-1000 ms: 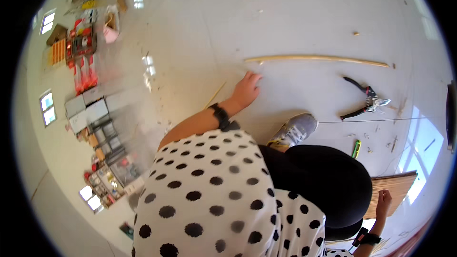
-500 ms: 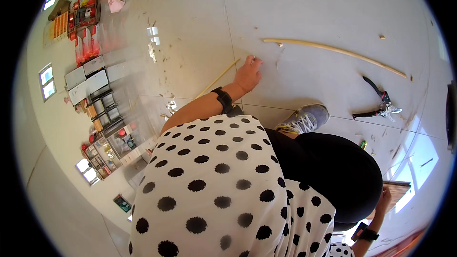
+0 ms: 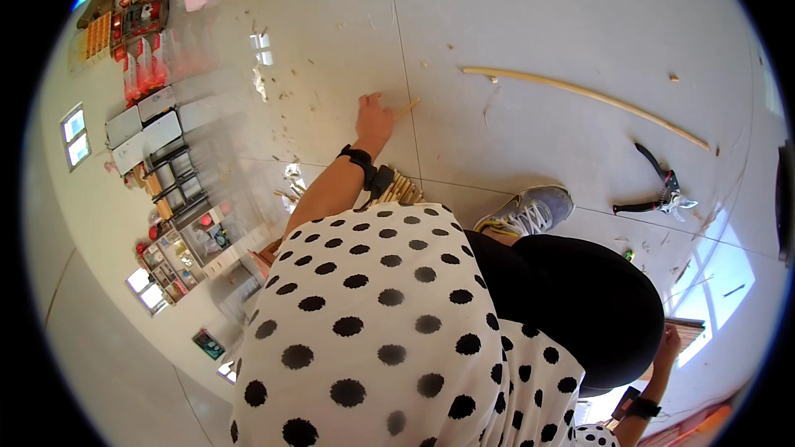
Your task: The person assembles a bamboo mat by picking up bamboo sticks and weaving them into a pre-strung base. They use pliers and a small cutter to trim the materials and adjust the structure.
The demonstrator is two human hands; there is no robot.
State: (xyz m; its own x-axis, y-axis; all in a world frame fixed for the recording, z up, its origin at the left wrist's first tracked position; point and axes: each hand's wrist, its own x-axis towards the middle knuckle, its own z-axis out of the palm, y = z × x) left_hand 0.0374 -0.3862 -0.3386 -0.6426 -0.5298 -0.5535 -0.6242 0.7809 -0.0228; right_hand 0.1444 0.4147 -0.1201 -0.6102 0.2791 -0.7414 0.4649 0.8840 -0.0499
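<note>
My left hand [image 3: 375,118] is low over the tiled floor with its fingers curled round a thin wooden stick [image 3: 406,109]. The stick's tip pokes out to the right of the hand; its other end is hidden behind my forearm. Beside my left wristband lies a bundle of short cut sticks [image 3: 399,189], partly covered by my spotted shirt. At the lower right, past my knee, my right hand [image 3: 666,348] is closed against the edge of a brown ribbed stack [image 3: 689,333]. What that stack is made of I cannot make out.
A long curved wooden stick [image 3: 588,98] lies ahead on the right. Black-handled pruning shears [image 3: 664,189] rest near my shoe [image 3: 534,209]. Wood chips [image 3: 674,78] are scattered on the floor. Shelves [image 3: 174,265] and red-and-white packages [image 3: 145,66] line the left wall.
My left hand has moved left, from the tip of the thin stick to further back along it. The bundle of short sticks has come into view. My right hand has barely moved.
</note>
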